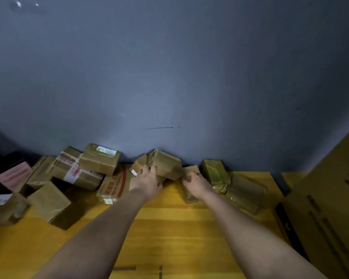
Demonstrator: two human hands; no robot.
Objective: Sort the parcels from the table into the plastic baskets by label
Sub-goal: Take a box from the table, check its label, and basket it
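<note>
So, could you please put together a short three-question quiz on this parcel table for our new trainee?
1. True or false: the left hand grips the crumpled brown cardboard parcel leaning at the grey-blue wall.
2. What does the right hand rest on? A) the small flat tape-wrapped brown parcel B) the pink-labelled parcel C) the bare wood
3. Fill in: the parcels lie on a yellow ____ table.

Key:
1. True.
2. A.
3. Wooden.
</note>
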